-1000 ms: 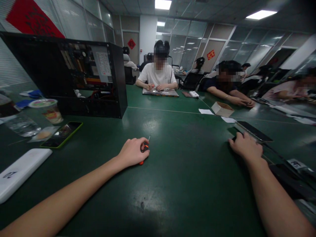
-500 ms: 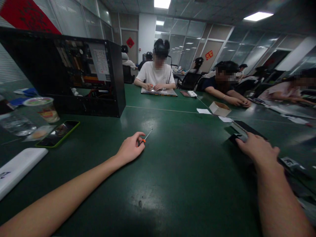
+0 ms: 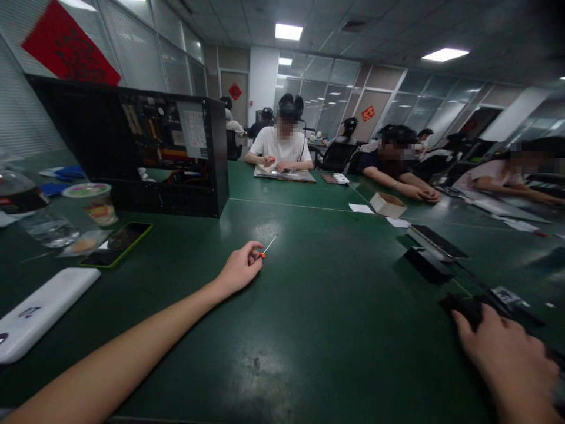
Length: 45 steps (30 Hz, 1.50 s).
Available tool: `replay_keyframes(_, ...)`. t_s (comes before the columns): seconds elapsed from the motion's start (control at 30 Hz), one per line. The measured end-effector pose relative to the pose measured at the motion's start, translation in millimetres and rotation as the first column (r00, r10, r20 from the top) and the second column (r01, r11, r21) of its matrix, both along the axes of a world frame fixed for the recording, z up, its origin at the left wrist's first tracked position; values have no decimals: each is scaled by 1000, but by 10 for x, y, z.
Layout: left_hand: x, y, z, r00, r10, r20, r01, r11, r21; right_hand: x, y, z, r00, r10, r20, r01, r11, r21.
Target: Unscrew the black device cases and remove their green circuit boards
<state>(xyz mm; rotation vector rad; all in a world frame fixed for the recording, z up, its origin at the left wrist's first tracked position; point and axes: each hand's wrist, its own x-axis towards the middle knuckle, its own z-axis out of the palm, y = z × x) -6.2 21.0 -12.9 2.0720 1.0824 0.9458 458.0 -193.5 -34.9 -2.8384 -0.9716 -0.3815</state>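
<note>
My left hand (image 3: 242, 266) rests on the green table, its fingers closed round a small screwdriver (image 3: 263, 255) with an orange and black handle. The thin metal shaft points away from me, up and to the right. At the right edge, my right hand (image 3: 505, 353) has its thumb and fingers round a black object (image 3: 468, 311) whose kind I cannot make out. Beyond that hand lie a black block-like piece (image 3: 427, 265) and a flat phone-like device (image 3: 439, 241).
On the left stands an opened black computer case (image 3: 218, 159). Nearer are a plastic bottle (image 3: 53, 227), a lidded cup (image 3: 99, 206), a green-edged phone (image 3: 117, 244) and a white slab (image 3: 48, 312). Across the table (image 3: 282, 330), a person (image 3: 282, 144) works; a cardboard box (image 3: 388, 204) stands right.
My right hand has left the phone-like device and moved nearer and to the right, onto another black object. My left hand still holds the screwdriver. The view has tilted up slightly.
</note>
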Motion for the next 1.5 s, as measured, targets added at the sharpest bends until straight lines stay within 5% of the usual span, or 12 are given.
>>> replay_keyframes(0.2, 2, 11, -17, 999, -7, 32, 7, 1000, 0, -61, -28, -46, 978, 190, 85, -187, 981, -45)
replay_keyframes(0.37, 17, 11, -20, 999, -15, 42, 15, 1000, 0, -350, 254, -84, 873, 431, 228, -425, 902, -76)
replay_keyframes(0.67, 7, 8, -15, 999, -17, 51, 17, 1000, 3, -1545, 818, 103, 528, 839, 131, -847, 532, 12)
replay_keyframes(0.93, 29, -61, 13, 979, -2, 202, -1, 1000, 14, -2738, 1185, 506, 352, 933, -72, -928, 339, -155)
replay_keyframes(1.1, 40, -88, 38, 971, -13, 239, 1, 999, 52, -2908, 1144, 415, 277, 949, -149, -948, 295, 116)
replay_keyframes(1.23, 55, -96, 45, 979, -51, 199, 48, 999, 22, -2742, 1033, 348, 97, 968, -230, -862, 197, 468)
replay_keyframes(1.3, 58, -110, 66, 983, -58, 173, 53, 998, 30, -2682, 1045, 324, 44, 944, -327, -757, 245, 606)
replay_keyframes(1.43, 51, -165, 135, 989, -56, 135, 40, 992, 121, -2644, 1207, 222, -101, 807, -582, -419, 496, 761)
replay_keyframes(1.5, 47, -202, 164, 991, -96, 94, 77, 979, 188, -2623, 1297, 177, -207, 759, -617, -278, 559, 781)
